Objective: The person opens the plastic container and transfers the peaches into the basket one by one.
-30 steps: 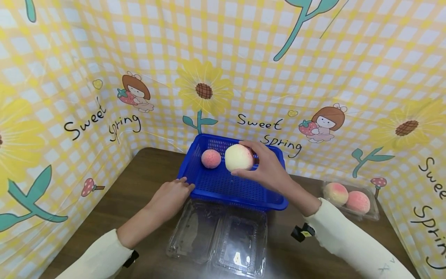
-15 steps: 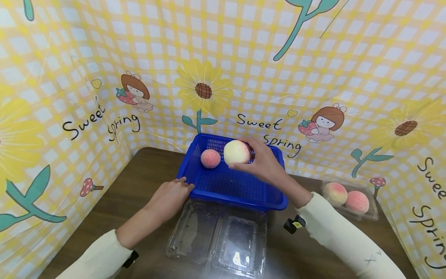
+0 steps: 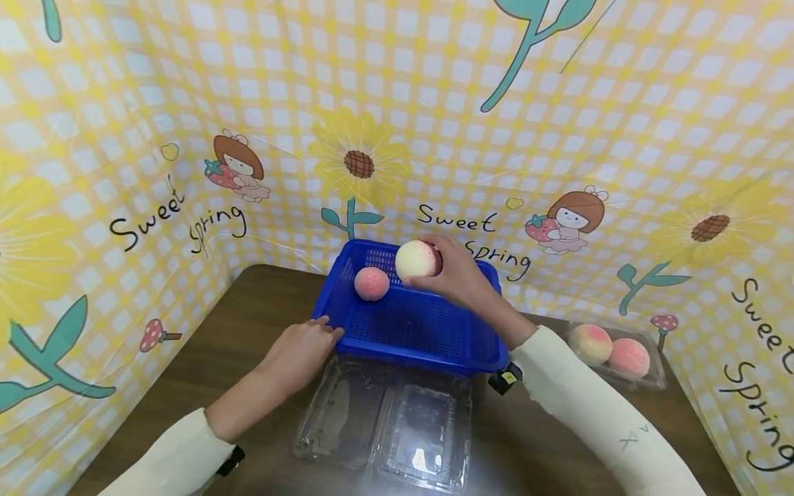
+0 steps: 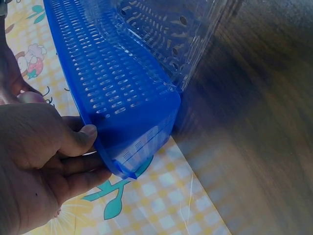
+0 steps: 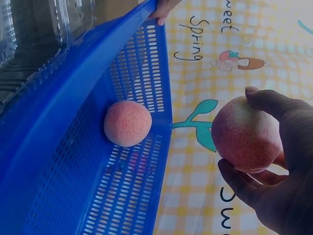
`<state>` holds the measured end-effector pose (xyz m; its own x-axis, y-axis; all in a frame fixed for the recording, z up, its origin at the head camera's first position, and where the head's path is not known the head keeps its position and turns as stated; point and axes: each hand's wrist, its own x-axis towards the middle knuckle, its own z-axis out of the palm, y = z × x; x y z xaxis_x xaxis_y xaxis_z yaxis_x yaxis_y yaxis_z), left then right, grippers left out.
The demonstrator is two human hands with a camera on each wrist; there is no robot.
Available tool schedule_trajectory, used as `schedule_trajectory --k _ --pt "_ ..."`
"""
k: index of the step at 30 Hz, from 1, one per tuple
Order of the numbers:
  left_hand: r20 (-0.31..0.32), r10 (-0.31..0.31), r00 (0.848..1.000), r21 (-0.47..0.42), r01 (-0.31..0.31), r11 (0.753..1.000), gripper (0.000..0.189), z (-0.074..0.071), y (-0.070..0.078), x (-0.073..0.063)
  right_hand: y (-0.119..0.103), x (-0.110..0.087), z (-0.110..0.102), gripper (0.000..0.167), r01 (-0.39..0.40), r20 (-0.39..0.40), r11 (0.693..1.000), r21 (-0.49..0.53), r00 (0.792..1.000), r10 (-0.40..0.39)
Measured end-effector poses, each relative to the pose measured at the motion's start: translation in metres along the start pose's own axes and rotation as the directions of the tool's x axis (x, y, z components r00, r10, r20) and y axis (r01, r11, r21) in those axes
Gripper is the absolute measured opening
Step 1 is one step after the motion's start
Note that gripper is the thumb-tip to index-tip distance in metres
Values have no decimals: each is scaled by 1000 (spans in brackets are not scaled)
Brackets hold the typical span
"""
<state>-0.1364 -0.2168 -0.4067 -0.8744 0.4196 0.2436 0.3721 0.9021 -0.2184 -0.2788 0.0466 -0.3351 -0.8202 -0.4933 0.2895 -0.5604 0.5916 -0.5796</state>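
Note:
In the head view my right hand (image 3: 459, 272) grips a pale yellow and pink peach (image 3: 414, 262) above the blue plastic basket (image 3: 403, 331). The right wrist view shows thumb and fingers around this peach (image 5: 244, 134), its reddish side toward the camera. A second, pinker peach (image 3: 372, 284) lies inside the basket at the back left. My left hand (image 3: 300, 351) is at the basket's front left corner. Seen from the left wrist, its thumb (image 4: 85, 137) and fingers pinch the basket's rim (image 4: 83, 110).
A clear plastic clamshell box (image 3: 381, 420) lies unfolded in front of the basket, against its near side. On the right stands a clear pack (image 3: 657, 368) holding two peaches (image 3: 611, 350). A checked cloth (image 3: 347, 62) hangs behind and beside the brown table (image 3: 248, 303).
My right hand has moved slightly left and farther back with the peach, which has turned a little. The left hand keeps its place on the rim. The view has shifted slightly.

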Motion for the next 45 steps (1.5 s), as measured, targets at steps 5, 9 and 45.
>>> schedule_trajectory --k 5,9,45 --pt "-3 5 1000 -1 -5 1000 29 1 -1 0 3 10 6 79 -2 22 1000 -23 1000 2" --pt "-6 7 1000 -3 -7 1000 29 2 -1 0 6 20 11 81 -12 43 997 -74 999 15" --pt "-20 -6 1000 -6 6 1000 29 3 -1 0 40 59 55 79 155 441 883 -444 895 64"
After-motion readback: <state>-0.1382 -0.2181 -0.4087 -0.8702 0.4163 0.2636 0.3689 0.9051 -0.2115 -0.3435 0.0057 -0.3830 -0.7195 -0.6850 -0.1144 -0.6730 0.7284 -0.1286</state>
